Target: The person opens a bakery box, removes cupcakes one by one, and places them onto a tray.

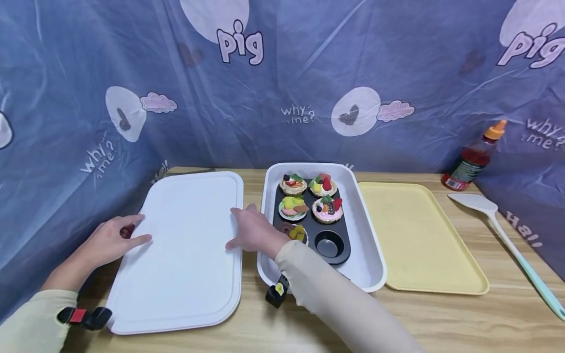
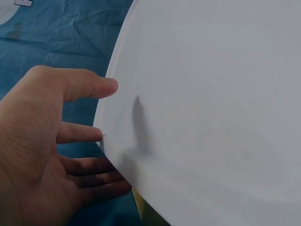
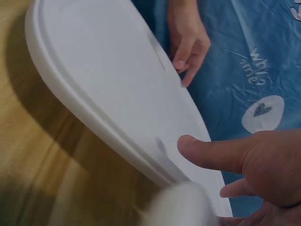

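A flat white lid (image 1: 185,255) with rounded corners and a raised rim lies at the left of the table. Beside its left edge is my left hand (image 1: 108,239), thumb and forefinger reaching over the rim. In the left wrist view, the other fingers (image 2: 101,181) lie lower, by the edge; what their tips touch is hidden. My right hand (image 1: 255,229) is at the lid's right edge, fingers spread. In the right wrist view its thumb (image 3: 211,153) extends over the white surface. Neither hand visibly pinches the lid.
A white tub (image 1: 368,255) holds a dark muffin pan (image 1: 311,235) with several toy tarts, right of the lid. Further right lie a yellow tray (image 1: 410,235), a spatula (image 1: 507,240) with a mint handle, and a sauce bottle (image 1: 474,159). A printed blue cloth (image 1: 282,68) hangs behind.
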Tool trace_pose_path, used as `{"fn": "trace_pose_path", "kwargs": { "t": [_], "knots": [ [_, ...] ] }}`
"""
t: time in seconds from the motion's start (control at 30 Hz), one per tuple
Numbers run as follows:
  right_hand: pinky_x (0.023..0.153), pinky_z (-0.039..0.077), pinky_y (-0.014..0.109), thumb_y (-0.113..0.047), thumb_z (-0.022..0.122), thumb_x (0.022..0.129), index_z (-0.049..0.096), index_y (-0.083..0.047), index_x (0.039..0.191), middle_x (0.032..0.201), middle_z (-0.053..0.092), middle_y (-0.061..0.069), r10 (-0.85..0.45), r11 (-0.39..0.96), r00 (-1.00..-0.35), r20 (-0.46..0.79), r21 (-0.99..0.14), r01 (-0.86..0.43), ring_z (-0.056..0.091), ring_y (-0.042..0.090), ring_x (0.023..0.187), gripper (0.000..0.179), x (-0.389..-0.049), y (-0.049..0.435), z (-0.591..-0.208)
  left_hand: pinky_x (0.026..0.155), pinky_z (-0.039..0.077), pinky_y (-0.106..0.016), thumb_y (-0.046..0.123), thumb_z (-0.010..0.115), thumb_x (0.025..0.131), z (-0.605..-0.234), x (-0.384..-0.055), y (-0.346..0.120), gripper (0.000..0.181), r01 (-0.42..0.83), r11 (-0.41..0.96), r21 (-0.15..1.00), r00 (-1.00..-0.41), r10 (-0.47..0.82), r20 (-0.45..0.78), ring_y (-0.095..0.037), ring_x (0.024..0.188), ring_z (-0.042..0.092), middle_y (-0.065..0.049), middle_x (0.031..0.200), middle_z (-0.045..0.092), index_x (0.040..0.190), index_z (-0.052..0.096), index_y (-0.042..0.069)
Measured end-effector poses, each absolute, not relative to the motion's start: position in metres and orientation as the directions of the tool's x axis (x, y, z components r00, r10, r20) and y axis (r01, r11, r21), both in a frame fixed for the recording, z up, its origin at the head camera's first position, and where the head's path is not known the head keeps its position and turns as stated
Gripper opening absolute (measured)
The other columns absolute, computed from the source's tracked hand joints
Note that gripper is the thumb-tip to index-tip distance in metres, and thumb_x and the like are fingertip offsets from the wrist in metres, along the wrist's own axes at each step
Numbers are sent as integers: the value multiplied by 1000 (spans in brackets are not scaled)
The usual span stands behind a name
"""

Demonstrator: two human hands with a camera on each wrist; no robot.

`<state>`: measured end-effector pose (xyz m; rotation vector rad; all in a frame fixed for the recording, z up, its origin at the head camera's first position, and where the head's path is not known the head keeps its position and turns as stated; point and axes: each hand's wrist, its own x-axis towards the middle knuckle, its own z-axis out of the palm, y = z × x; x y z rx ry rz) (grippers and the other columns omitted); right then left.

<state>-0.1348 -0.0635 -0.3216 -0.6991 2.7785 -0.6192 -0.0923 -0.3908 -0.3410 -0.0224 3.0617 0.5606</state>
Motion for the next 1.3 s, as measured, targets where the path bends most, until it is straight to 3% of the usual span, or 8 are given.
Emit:
{"fn": "trace_pose_path", "kwargs": {
  "t": [0.37, 0.9, 1.17, 1.3],
  "knots": [
    [90, 54, 32, -36, 89, 77, 45, -12, 152, 138, 52, 21, -458, 830, -875, -159, -428, -357, 59, 24, 100, 90, -132, -71, -329, 72, 45, -40, 38, 76, 88, -349, -94, -393, 77, -25, 929, 368, -999, -9, -46, -33, 89, 54, -29, 107, 61, 138, 50, -15],
    [97, 51, 37, -41, 87, 79, 44, -8, 149, 134, 58, 17, -466, 852, -849, -248, -385, -355, 58, 31, 115, 89, -134, -82, -331, 71, 48, -39, 41, 83, 80, -356, -94, -387, 90, -13, 930, 368, -998, 11, -62, -36, 92, 59, -34, 113, 61, 139, 47, -16],
    [93, 50, 35, -42, 85, 80, 52, -9, 139, 128, 63, 12, -448, 867, -850, -276, -364, -339, 57, 27, 111, 75, -135, -88, -335, 69, 42, -35, 40, 83, 79, -361, -94, -383, 85, -14, 930, 367, -998, 7, -57, -32, 88, 55, -25, 100, 63, 137, 50, -13],
    [92, 50, 33, -42, 84, 81, 55, -10, 136, 127, 65, 10, -450, 871, -851, -271, -344, -351, 58, 25, 114, 70, -136, -91, -337, 69, 42, -38, 37, 85, 78, -363, -95, -382, 83, -9, 932, 362, -999, 8, -47, -34, 88, 54, -25, 98, 61, 136, 52, -12]
  ]
}}
